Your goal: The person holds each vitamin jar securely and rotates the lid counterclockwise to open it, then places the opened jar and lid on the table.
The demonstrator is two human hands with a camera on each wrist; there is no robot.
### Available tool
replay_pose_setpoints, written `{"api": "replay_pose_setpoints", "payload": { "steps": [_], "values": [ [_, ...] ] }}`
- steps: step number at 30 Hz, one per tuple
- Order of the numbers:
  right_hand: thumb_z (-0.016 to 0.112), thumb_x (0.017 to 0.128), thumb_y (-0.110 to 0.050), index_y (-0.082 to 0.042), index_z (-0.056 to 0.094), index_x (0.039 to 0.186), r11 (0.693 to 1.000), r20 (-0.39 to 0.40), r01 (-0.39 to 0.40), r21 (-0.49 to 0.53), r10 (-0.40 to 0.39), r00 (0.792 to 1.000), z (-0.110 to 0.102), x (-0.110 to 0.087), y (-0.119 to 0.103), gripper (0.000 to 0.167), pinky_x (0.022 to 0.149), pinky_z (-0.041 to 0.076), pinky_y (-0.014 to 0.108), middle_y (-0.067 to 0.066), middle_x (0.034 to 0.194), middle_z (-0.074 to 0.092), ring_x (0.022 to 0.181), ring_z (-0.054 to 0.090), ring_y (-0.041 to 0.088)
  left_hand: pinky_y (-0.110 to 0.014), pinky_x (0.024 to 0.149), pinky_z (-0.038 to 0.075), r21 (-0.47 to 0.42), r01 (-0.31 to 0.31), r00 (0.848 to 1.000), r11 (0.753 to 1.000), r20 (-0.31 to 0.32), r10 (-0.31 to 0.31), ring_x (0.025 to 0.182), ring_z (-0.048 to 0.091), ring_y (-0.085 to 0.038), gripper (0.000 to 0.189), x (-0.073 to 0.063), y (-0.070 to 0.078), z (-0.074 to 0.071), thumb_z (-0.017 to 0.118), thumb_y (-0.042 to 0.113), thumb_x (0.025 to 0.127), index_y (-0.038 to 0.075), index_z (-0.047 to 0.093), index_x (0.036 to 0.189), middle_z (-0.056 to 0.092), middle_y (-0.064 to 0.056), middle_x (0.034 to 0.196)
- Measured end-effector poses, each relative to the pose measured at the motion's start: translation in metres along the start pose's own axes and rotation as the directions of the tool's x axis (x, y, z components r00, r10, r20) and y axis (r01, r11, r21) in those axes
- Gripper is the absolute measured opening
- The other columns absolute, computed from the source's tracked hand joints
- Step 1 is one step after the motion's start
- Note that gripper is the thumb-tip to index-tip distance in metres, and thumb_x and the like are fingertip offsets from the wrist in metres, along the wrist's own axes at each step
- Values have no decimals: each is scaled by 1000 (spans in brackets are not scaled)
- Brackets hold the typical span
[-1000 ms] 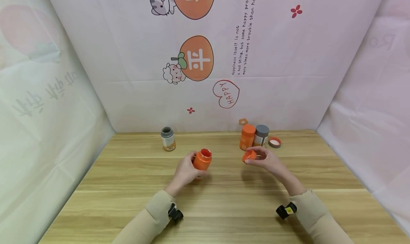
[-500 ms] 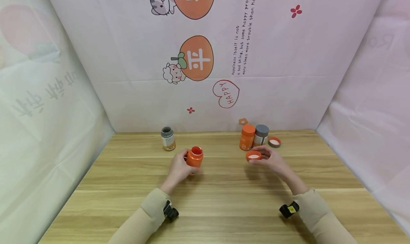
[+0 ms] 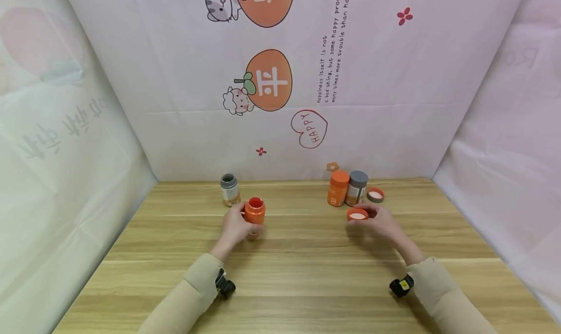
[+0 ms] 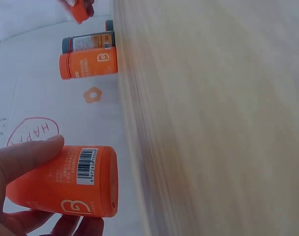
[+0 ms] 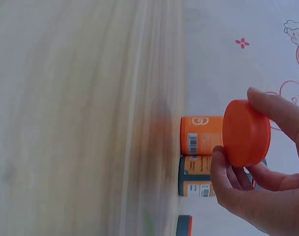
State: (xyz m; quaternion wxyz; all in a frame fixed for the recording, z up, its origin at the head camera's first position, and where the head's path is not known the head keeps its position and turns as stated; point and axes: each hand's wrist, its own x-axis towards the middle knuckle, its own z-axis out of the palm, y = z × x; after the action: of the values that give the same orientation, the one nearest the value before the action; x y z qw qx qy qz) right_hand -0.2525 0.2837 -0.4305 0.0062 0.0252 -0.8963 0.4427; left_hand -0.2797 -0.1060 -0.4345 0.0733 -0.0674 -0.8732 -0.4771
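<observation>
An uncapped orange bottle (image 3: 254, 212) is upright in my left hand (image 3: 233, 228), its mouth facing up. In the left wrist view, the thumb lies along one side of that bottle (image 4: 75, 182) and the fingers curl under the other. My right hand (image 3: 382, 222) pinches an orange lid (image 3: 357, 214) by its edge, white inner face up. The right wrist view shows the lid's smooth outer top (image 5: 240, 132) between thumb and fingers. Just beyond the left hand stands an open grey-necked bottle (image 3: 230, 190) with a white and orange label.
Behind the right hand, a capped orange bottle (image 3: 338, 189) and a grey-capped bottle (image 3: 357, 188) stand side by side. A grey lid (image 3: 375, 194) lies inner side up to their right. Printed cloth (image 3: 184, 129) walls the wooden table (image 3: 302, 285) at the back and sides.
My left hand has carried the orange bottle leftward, toward the grey-necked one. The right hand has shifted right and turned the lid so its white inside faces up.
</observation>
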Motion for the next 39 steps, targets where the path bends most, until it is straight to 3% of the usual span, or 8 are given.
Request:
{"api": "replay_pose_setpoints", "payload": {
  "steps": [11,19,29,39],
  "values": [
    [76,80,-25,1,51,132,998,-36,-41,-49,40,999,-9,5,12,63,89,46,43,28,126,55,113,54,39,-46,93,47,36,52,998,998,-24,-51,100,62,-31,68,8,-12,-13,86,2,54,2,60,116,66,-16,110],
    [75,80,-22,3,48,133,994,-47,-85,-64,83,995,-14,9,16,65,95,42,52,32,129,50,117,49,44,-46,96,46,34,96,995,995,-4,-96,104,60,-31,68,14,-19,-23,85,2,58,2,58,120,65,-15,115],
    [77,79,-24,3,48,130,987,-56,-96,-129,89,994,-21,21,29,65,96,40,53,31,130,50,116,49,43,-48,96,45,50,152,988,987,6,-152,104,61,-32,66,24,-20,-33,82,0,60,-1,57,121,65,-19,114],
    [77,79,-25,8,45,130,974,-78,-107,-199,93,993,-28,29,35,69,96,39,54,31,131,49,114,49,44,-48,94,46,77,170,985,982,-14,-170,100,61,-32,61,28,-30,-40,81,1,61,-2,59,117,66,-19,111]
  ]
}}
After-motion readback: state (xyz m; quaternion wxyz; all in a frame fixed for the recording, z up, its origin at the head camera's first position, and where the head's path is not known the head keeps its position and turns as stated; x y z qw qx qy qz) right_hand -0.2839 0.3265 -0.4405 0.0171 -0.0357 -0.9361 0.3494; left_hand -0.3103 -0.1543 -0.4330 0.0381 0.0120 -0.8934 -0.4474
